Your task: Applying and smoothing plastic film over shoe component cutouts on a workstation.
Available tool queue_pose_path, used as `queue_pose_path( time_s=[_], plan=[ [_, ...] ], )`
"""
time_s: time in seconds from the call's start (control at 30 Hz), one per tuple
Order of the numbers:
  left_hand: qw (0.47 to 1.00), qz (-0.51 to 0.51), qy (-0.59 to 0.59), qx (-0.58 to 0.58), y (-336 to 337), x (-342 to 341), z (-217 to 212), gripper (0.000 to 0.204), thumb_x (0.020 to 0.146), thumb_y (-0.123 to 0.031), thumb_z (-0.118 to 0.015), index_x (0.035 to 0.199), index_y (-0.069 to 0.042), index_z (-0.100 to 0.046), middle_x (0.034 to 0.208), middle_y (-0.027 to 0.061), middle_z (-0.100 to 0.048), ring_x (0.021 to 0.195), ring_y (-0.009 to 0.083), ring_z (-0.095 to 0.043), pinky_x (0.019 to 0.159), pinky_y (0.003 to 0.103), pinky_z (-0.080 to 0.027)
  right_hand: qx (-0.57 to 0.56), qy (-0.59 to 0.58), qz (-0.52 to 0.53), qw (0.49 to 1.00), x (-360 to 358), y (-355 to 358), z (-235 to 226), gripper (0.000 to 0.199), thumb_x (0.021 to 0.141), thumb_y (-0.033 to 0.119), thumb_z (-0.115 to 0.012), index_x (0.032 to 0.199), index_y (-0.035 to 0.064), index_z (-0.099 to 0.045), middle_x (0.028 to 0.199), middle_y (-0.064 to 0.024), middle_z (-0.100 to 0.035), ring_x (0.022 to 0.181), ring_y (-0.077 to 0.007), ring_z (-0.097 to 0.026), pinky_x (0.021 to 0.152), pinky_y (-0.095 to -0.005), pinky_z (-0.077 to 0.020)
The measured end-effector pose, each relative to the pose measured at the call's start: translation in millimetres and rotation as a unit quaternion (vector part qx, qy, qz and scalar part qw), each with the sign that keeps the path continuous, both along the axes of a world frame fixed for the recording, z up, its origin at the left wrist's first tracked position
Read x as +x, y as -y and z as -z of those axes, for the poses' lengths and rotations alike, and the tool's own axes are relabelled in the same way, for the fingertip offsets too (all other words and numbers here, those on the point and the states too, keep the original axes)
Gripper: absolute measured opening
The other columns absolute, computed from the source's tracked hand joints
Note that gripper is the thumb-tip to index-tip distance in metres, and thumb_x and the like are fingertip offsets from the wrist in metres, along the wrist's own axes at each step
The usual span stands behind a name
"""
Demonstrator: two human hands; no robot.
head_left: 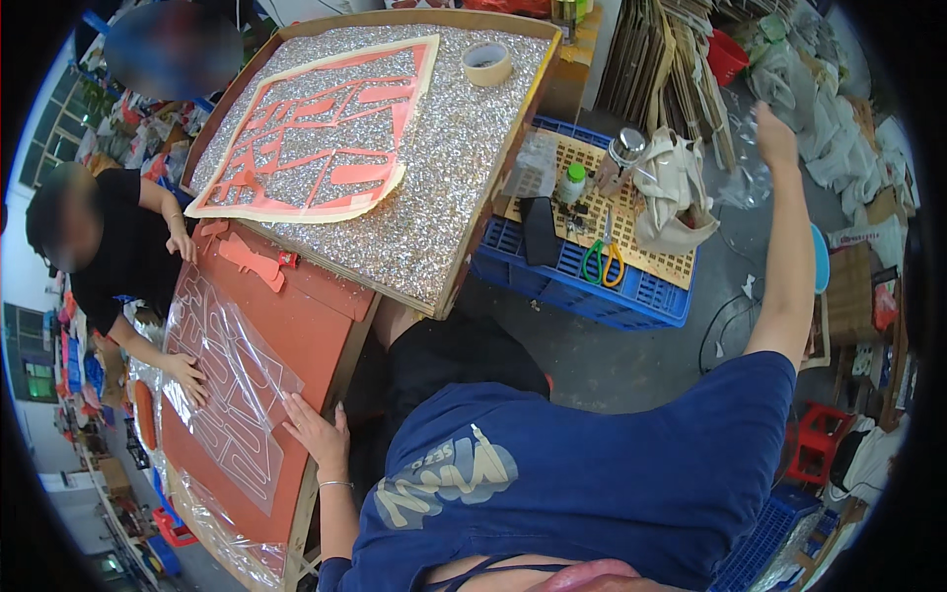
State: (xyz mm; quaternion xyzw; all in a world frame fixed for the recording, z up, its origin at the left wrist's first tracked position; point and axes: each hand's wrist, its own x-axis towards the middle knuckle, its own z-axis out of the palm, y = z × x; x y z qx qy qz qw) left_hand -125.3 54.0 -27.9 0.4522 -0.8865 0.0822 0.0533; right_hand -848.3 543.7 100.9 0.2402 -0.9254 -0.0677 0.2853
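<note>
My left hand [314, 426] lies with its fingers spread at the near edge of a reddish-brown board [326, 326], touching the corner of a clear plastic sheet [232, 380] with pale outlined shapes. My right arm stretches far out to the right. Crumpled clear film [742, 185] is beside my right hand [776, 138]; whether the fingers grip it cannot be made out. Across the board, a co-worker in black has one hand [184, 378] on the sheet and the other hand [181, 245] near loose pink cut pieces [252, 261].
A glitter-covered tray [414, 237] with a raised rim bears a pink cut-out sheet [345, 173] and a tape roll [486, 64]. On a blue crate [631, 308] are scissors [604, 259], a phone [539, 231], a green-capped bottle [571, 183] and a cloth bag [673, 192]. A red stool [821, 439] stands right.
</note>
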Motion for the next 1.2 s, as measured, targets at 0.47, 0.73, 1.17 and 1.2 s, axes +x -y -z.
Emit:
queue_pose_path(
  time_s=[0.47,0.73,1.17,1.2],
  plan=[
    [1.000,0.013,-0.024,-0.009,2,2,5,0.083,0.077,-0.022,-0.066,0.142,0.004,-0.023,0.148,0.0220,-0.025,0.138,0.0349,-0.024,0.110,0.053,-0.018,-0.158,0.117,-0.016,0.980,83,324,134,0.013,0.085,0.014,-0.051,0.082,0.0034,-0.059,0.082,-0.0180,-0.066,0.079,-0.0321,-0.067,0.067,-0.0409,-0.0541],
    [0.999,0.009,-0.026,-0.031,-2,0,3,0.079,0.077,-0.022,-0.065,0.141,0.004,-0.026,0.147,0.0221,-0.029,0.137,0.0349,-0.026,0.110,0.053,-0.019,-0.497,0.274,0.029,0.823,94,372,122,0.027,0.081,0.030,-0.062,0.088,0.0040,-0.062,0.088,-0.0178,-0.067,0.086,-0.0338,-0.065,0.076,-0.0420,-0.0496],
    [0.998,0.007,-0.045,-0.039,-2,1,2,0.077,0.078,-0.025,-0.065,0.139,0.004,-0.029,0.146,0.0224,-0.030,0.137,0.0348,-0.027,0.111,0.053,-0.018,-0.815,0.514,-0.126,0.237,139,341,116,0.068,0.089,0.052,-0.052,0.119,-0.0084,-0.045,0.106,-0.0202,-0.060,0.096,-0.0268,-0.060,0.086,-0.0411,-0.0484],
    [0.998,0.008,-0.045,-0.039,-2,0,2,0.077,0.078,-0.025,-0.065,0.139,0.004,-0.029,0.146,0.0224,-0.030,0.137,0.0348,-0.027,0.111,0.053,-0.018,-0.813,0.505,-0.150,0.249,143,342,119,0.074,0.088,0.055,-0.052,0.122,-0.0097,-0.042,0.111,-0.0220,-0.058,0.101,-0.0280,-0.059,0.090,-0.0420,-0.0472]
  ],
)
